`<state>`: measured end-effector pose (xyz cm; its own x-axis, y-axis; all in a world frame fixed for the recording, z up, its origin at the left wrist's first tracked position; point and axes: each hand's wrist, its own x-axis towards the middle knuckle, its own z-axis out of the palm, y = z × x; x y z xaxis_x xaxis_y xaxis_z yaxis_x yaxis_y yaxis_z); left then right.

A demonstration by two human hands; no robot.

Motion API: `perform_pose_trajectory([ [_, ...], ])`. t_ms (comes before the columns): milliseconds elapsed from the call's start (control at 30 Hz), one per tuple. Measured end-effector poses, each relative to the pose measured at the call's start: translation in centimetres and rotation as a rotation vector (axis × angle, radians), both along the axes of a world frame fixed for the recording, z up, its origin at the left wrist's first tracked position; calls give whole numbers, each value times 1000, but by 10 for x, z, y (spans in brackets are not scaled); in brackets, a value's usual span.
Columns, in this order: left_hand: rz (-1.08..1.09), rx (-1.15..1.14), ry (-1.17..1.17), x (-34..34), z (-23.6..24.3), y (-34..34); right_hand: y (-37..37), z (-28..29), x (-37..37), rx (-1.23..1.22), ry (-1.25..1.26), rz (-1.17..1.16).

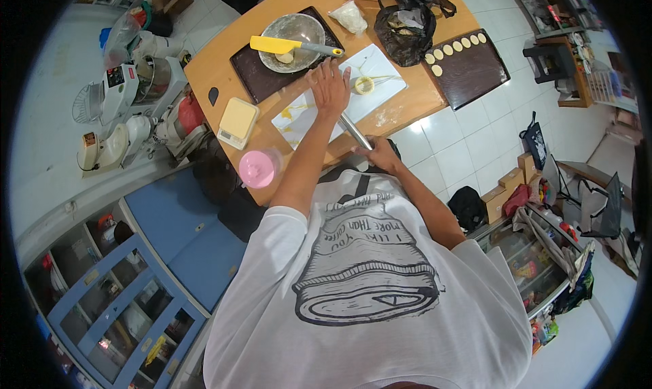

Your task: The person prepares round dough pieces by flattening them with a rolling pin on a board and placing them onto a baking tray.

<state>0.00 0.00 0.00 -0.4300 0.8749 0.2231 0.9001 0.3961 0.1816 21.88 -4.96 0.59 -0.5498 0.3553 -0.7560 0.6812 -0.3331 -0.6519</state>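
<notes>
My right hand (382, 155) is wrapped round the near end of a silver metal rolling pin (354, 131). My left hand (329, 87) lies with its fingers stretched out at the pin's far end, which it hides. Both hands are at a white sheet (293, 132) on the table, streaked with yellow dough scraps. Just right of my left fingers, a pale yellow ring (365, 85) sits on the sheet; I cannot tell whether it is a cutter or dough. Beyond the hand, a metal mixing bowl (299, 26) stands with a yellow-bladed spatula (274, 45) across it.
A dark baking tray (252, 71) lies under the bowl. Another dark tray (471, 73), at the table's right edge, bears several dough rounds (456, 46). A black plastic bag (405, 36) stands between. Leftward are a kitchen scale (238, 122), a pink-lidded container (258, 169) and stand mixers (119, 90).
</notes>
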Motion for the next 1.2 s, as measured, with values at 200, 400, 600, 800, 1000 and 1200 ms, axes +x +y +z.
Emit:
perform_pose_trajectory([
  [200,-51,306,-316,-33,18,8,39,8,3,546,219,96],
  [400,-106,217,-497,-62,25,-74,54,29,15,610,234,273],
  [600,-21,103,-412,-55,6,-132,59,27,5,622,115,344],
  [800,179,38,-245,-23,6,-130,66,22,6,706,82,379],
  [1000,237,52,-211,-23,5,-121,73,14,5,707,92,298],
  [1200,304,-6,-217,-28,-4,-107,78,11,-4,847,-1,111],
])
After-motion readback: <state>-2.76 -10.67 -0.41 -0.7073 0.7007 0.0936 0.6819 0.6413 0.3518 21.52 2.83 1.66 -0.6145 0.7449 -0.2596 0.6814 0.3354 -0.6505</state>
